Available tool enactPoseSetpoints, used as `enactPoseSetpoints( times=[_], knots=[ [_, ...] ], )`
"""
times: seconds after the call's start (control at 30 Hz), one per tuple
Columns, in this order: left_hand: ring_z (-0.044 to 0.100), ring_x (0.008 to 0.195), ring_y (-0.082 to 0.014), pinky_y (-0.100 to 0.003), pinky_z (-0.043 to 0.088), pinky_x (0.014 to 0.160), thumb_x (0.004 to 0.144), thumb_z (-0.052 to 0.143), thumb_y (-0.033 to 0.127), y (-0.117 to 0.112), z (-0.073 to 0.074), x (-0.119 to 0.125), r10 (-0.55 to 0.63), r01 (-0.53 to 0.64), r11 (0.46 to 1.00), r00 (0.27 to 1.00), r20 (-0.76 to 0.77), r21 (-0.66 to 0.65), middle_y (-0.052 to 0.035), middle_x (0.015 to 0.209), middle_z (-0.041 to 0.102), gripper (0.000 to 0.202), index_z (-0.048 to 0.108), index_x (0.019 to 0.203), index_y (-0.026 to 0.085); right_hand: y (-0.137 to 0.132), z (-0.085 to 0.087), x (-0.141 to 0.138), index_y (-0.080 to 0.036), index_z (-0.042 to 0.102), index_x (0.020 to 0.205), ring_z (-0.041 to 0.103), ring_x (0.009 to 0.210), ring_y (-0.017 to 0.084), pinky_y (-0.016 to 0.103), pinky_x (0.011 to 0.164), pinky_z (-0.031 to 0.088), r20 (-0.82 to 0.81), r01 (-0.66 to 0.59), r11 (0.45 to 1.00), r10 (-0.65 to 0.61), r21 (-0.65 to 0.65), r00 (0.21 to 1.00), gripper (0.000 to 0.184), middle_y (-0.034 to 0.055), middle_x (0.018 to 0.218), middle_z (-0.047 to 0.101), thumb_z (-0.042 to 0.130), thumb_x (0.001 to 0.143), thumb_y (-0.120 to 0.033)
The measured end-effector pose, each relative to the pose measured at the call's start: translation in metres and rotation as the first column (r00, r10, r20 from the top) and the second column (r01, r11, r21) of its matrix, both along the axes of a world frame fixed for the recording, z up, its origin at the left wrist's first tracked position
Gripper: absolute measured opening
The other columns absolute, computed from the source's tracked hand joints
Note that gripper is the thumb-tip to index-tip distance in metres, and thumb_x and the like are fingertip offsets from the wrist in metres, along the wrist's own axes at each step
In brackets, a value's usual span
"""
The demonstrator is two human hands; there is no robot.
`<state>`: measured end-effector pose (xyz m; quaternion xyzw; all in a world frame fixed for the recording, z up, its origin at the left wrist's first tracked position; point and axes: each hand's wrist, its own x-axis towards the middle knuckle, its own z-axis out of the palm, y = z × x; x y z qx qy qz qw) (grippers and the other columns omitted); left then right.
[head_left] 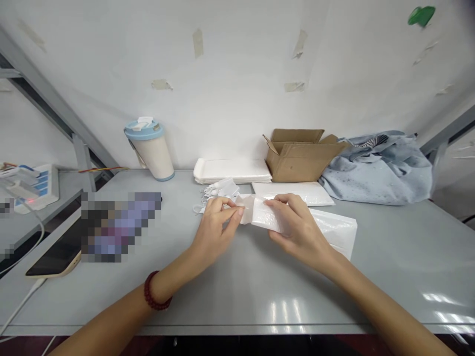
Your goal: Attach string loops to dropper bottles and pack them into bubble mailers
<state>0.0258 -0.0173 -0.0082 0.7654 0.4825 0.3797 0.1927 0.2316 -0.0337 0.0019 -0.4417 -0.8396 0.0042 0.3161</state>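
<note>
A white bubble mailer (330, 230) lies on the grey table (237, 291) in front of me. My right hand (297, 227) grips its open left end, fingers curled over the top edge. My left hand (217, 222) pinches a small white item at the mailer's mouth; I cannot make out what it is. Just behind my left hand sits a small heap of white parts (220, 190). A red bead bracelet is on my left wrist.
A stack of white mailers (232, 171) and a further flat mailer (297, 193) lie behind. An open cardboard box (300, 155), a blue-lidded cup (150, 148), a grey-blue cloth bag (378, 168), a phone (55, 257) and a power strip (33, 188) surround them.
</note>
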Motion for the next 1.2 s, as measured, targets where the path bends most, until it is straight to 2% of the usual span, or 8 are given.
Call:
enactPoseSetpoints(
  times=[0.1,0.2,0.4,0.53,0.77,0.83,1.03,1.2],
  knots=[
    [0.047,0.105,-0.0244,-0.039,0.042,0.088,0.092,0.043,0.037,-0.001,0.004,0.000,0.050,-0.046,0.995,0.998,0.041,-0.084,-0.0087,0.108,0.051,0.036,0.073,0.079,0.021,-0.001,0.002,0.000,-0.020,0.045,0.121,0.048,0.099,0.026,0.043,0.081,0.046,-0.036,0.006,1.000,-0.005,0.024,0.999,0.047,0.0104,0.106,0.046,0.053,0.075,-0.014],
    [0.051,0.107,-0.0234,-0.037,0.042,0.091,0.094,0.038,0.040,-0.002,0.008,0.002,-0.052,0.082,0.978,0.986,0.159,-0.191,-0.0070,0.109,0.055,0.038,0.071,0.088,0.023,-0.003,0.003,-0.001,-0.022,0.045,0.122,0.049,0.101,0.027,0.042,0.081,0.046,-0.073,0.011,1.000,-0.009,0.029,0.997,0.049,0.0098,0.107,0.047,0.053,0.074,-0.015],
    [0.059,0.071,-0.0201,-0.030,0.048,0.063,0.094,0.030,0.046,-0.010,0.009,0.007,-0.219,0.324,0.883,0.925,0.311,-0.341,-0.0021,0.070,0.062,0.047,0.066,0.077,0.021,-0.008,0.002,-0.006,-0.022,0.044,0.124,0.049,0.101,0.026,0.042,0.083,0.046,-0.073,-0.054,0.998,0.055,0.014,0.996,0.053,0.0100,0.107,0.047,0.052,0.072,-0.013],
    [0.057,0.066,-0.0188,-0.030,0.047,0.060,0.095,0.026,0.046,-0.012,0.012,0.005,-0.272,0.394,0.836,0.902,0.335,-0.382,-0.0020,0.068,0.061,0.049,0.060,0.069,0.021,-0.009,0.004,-0.006,-0.022,0.043,0.124,0.049,0.100,0.027,0.043,0.082,0.046,-0.062,-0.081,0.997,0.082,0.016,0.995,0.054,0.0101,0.107,0.047,0.051,0.072,-0.013],
    [0.059,0.071,-0.0165,-0.026,0.046,0.063,0.087,0.049,0.045,-0.014,0.016,0.003,-0.476,0.559,0.647,0.827,0.299,-0.518,-0.0013,0.076,0.063,0.029,0.061,0.085,0.019,-0.009,0.004,-0.003,-0.019,0.045,0.121,0.047,0.101,0.026,0.043,0.083,0.046,-0.050,-0.152,0.988,0.151,-0.024,0.987,0.053,0.0111,0.109,0.046,0.054,0.070,-0.012],
    [0.057,0.067,-0.0157,-0.024,0.044,0.057,0.080,0.060,0.041,-0.015,0.012,0.005,-0.484,0.546,0.666,0.835,0.264,-0.507,-0.0003,0.077,0.063,0.024,0.061,0.091,0.020,-0.007,0.003,-0.002,-0.019,0.044,0.122,0.047,0.102,0.027,0.044,0.084,0.045,-0.033,-0.157,0.987,0.156,-0.030,0.987,0.053,0.0114,0.110,0.046,0.054,0.070,-0.014],
    [0.050,0.059,-0.0139,-0.024,0.038,0.051,0.082,0.055,0.021,-0.014,0.002,0.008,-0.311,0.300,0.920,0.950,-0.003,-0.253,0.0007,0.068,0.059,0.013,0.066,0.087,0.020,-0.002,0.003,-0.002,-0.021,0.034,0.131,0.042,0.118,0.033,0.052,0.091,0.039,0.112,-0.096,0.995,0.095,0.010,0.989,0.055,0.0166,0.125,0.045,0.055,0.080,-0.027],
    [0.054,0.070,-0.0167,-0.025,0.043,0.057,0.084,0.052,0.017,-0.013,-0.001,0.007,-0.242,0.241,0.970,0.969,-0.049,-0.030,-0.0045,0.083,0.062,0.017,0.068,0.089,0.021,0.002,-0.006,-0.003,-0.016,0.024,0.137,0.026,0.132,0.038,0.059,0.094,0.034,0.238,0.009,0.991,-0.041,0.131,0.971,0.064,0.0248,0.141,0.031,0.055,0.082,-0.030]
  ],
)
